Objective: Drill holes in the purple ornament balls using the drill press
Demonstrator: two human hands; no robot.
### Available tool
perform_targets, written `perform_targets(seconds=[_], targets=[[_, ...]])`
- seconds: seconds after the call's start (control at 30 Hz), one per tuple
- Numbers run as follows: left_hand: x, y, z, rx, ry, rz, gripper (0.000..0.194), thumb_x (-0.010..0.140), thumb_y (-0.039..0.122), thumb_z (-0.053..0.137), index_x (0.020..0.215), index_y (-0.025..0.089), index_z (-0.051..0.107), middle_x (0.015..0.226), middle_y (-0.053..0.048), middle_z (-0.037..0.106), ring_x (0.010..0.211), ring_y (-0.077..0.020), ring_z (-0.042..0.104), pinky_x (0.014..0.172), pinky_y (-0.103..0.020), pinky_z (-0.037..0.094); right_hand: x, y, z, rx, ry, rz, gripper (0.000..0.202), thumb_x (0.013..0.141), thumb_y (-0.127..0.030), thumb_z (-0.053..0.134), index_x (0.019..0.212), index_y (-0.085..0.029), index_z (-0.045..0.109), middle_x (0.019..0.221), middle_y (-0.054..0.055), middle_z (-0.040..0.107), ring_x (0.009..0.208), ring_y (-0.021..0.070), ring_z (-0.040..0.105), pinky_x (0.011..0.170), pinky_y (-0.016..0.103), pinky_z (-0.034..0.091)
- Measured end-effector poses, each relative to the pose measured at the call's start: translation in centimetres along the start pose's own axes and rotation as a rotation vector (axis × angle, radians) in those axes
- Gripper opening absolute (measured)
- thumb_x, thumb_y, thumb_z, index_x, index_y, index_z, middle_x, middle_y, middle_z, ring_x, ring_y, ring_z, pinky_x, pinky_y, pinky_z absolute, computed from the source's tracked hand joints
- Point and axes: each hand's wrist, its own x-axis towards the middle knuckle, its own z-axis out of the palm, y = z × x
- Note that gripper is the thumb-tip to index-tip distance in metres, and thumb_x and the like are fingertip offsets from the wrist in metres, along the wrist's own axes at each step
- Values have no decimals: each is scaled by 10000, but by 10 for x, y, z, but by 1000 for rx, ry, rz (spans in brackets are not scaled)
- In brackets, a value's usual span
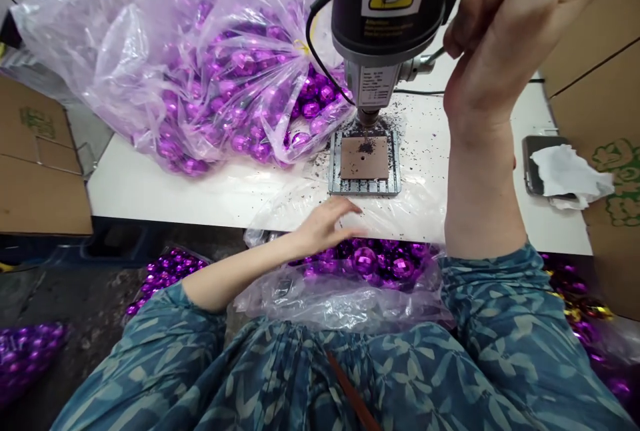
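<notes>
A small bench drill press (383, 17) with a black body stands over a slotted metal base (360, 187). A brown square board (350, 167) with a small hole and dark shavings lies on that base. My right hand (505, 24) is closed around the lever at the press's right side; most of the lever is hidden by the fingers. My left hand (330, 224) hovers at the table's front edge, just below the base, thumb and fingers apart with nothing between them. Beneath it, shiny purple faceted balls (364, 260) fill an open clear plastic bag (340, 304) at my lap.
A large tied plastic bag (135, 64) of purple balls covers the white table's (200, 201) left side. A phone (534, 164) with a crumpled white tissue (565, 174) lies at right. Cardboard boxes (40, 177) flank the table. More purple balls (167, 274) sit below.
</notes>
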Motion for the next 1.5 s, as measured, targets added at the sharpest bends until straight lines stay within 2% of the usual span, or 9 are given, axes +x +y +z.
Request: perform_targets(seconds=[0.07,0.2,0.33,0.43,0.6,0.77,1.03,1.23,1.5], targets=[[23,-26,-25,19,198,-38,156,1066,407,664,1128,277,724,1068,-45,787,1018,-209,745,933,-440,644,2,5,-1,23,29,-14,587,525,-607,760,520,-193,344,395,-96,250,329,-1,303,395,214,104],[102,-117,-87,67,447,-220,145,994,194,669,1093,257,756,1110,-73,752,1123,-274,706,1117,-557,544,5,11,0,28,37,-54,572,580,-631,730,570,-173,388,413,-101,240,329,-8,306,380,212,111],[158,-197,-116,76,376,-427,261,700,59,778,903,223,783,957,-77,682,1137,-359,666,1222,-638,437,3,12,-2,-19,39,-127,600,644,-678,679,585,-179,350,437,-87,191,338,-7,294,375,218,102],[163,-219,-119,115,319,-473,333,591,29,734,847,233,796,871,-50,609,1081,-358,653,1215,-622,441,1,11,-4,-67,-2,-140,628,689,-700,647,586,-179,313,462,-77,160,355,-13,311,378,200,129],[142,-212,-121,109,247,-482,582,568,34,716,1095,249,839,891,-29,572,1006,-331,654,1184,-629,459,1,14,-4,-93,15,-172,639,754,-655,667,598,-160,293,472,-71,143,360,-24,272,391,181,129],[141,-201,-121,68,334,-410,453,625,113,865,1054,245,804,1000,-70,644,1119,-347,655,1223,-640,425,4,23,-5,-64,54,-192,690,708,-756,657,592,-195,273,456,-74,130,341,10,253,368,247,112],[126,-152,-118,-407,455,-308,573,906,698,766,1324,322,659,1230,-108,710,1276,-315,702,1024,-486,641,5,24,-7,-92,38,-195,733,754,-744,689,602,-201,220,453,-77,128,333,13,246,375,273,112],[99,-120,-91,-504,296,-307,543,1012,715,609,1362,302,657,1298,-136,715,1268,-325,720,965,-523,686,5,22,-7,-123,31,-178,731,738,-776,624,635,-213,169,477,-75,79,340,6,241,376,258,110],[96,-132,-45,-539,257,-338,537,943,641,765,1371,337,655,1323,-100,776,1271,-280,750,1064,-517,637,7,33,-5,-84,52,-213,588,799,-726,572,671,-234,276,503,-94,71,353,3,143,364,264,81]])
